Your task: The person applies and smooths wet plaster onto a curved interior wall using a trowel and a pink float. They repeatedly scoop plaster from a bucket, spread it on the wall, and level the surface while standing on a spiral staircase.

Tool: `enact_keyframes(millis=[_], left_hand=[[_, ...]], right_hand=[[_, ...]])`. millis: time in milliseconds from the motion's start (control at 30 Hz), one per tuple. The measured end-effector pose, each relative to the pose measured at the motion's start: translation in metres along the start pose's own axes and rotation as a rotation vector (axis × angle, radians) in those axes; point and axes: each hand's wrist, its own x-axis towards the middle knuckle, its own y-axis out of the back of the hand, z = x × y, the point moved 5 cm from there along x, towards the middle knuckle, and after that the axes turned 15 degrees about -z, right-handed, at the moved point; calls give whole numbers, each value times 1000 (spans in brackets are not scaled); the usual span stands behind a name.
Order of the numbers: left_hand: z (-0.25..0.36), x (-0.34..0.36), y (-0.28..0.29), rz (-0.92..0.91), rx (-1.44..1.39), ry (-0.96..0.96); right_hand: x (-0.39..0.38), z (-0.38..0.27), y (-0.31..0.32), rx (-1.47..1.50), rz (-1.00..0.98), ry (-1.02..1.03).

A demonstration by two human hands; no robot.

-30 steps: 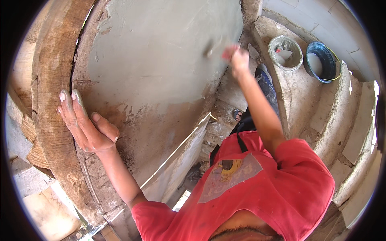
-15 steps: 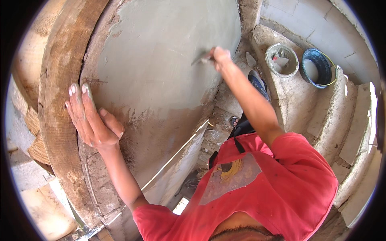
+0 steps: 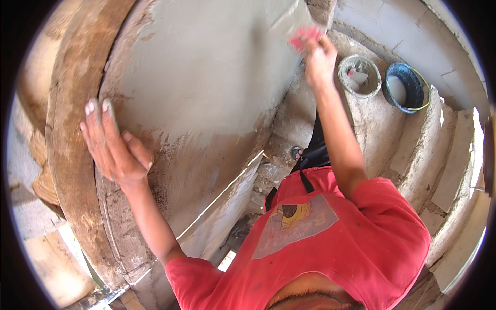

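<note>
- Upper right: your right hand [image 3: 320,61], fingers clamped on the trowel [image 3: 299,39]!
- Centre left: your left hand [image 3: 118,150] rests on the beam [image 3: 71,139], fingers apart.

Smooth plaster [image 3: 199,72], grained wooden beam [image 3: 70,155]

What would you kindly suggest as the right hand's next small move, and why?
Perhaps sweep the trowel down toward the brown patch: the right hand holds it by the upper right edge of the grey plaster, which ends raggedly just above that patch in the picture.
</note>
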Motion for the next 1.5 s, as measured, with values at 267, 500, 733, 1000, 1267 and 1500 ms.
enact_keyframes(millis=[267,500,733,1000,1267,1500], left_hand=[[3,5,-7,-15,108,-86],[1,5,-11,-19,135,-128],[2,4,-10,-15,160,-117],[2,4,-8,-48,170,-100],[4,6,-9,-72,170,-52],[5,6,-9,-112,174,-71]], right_hand=[[-108,213,65,-486,266,-429],[-103,245,-34,-834,19,-219],[-258,277,17,-408,126,-861],[-74,332,77,188,330,-1116],[75,163,36,-89,84,-656],[64,100,-9,-1003,186,110]])
